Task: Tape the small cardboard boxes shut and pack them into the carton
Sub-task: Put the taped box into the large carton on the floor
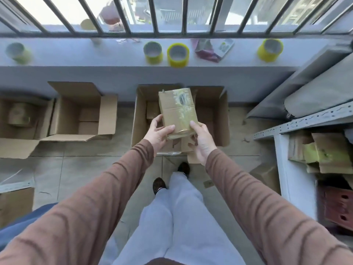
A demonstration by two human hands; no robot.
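You are standing over the work, brown sleeves reaching toward the middle of the frame, and both hands are grasping one small taped box (pixel 177 111): your left hand (pixel 158 131) is curling round its lower left corner with the thumb lying across the face, while your right hand (pixel 201 140) is pinching its lower right corner. The box is hovering above the open carton (pixel 138 119) at the centre, clear tape shining across its top seam. To do this step well, I judge you should be keeping the box level, lowering it straight between the raised flaps, and seating it flush against the small boxes (pixel 152 110) already lying inside rather than dropping it from height. Release only once it is resting flat. To the left of centre a second open carton (pixel 107 115) is holding a couple of small boxes in its bottom, and at the far left edge another carton (pixel 11 148) is holding something round that is too blurred to name. Farther off, along the upper part of the frame, yellow tape rolls (pixel 178 54) are sitting on the window ledge (pixel 76 54).
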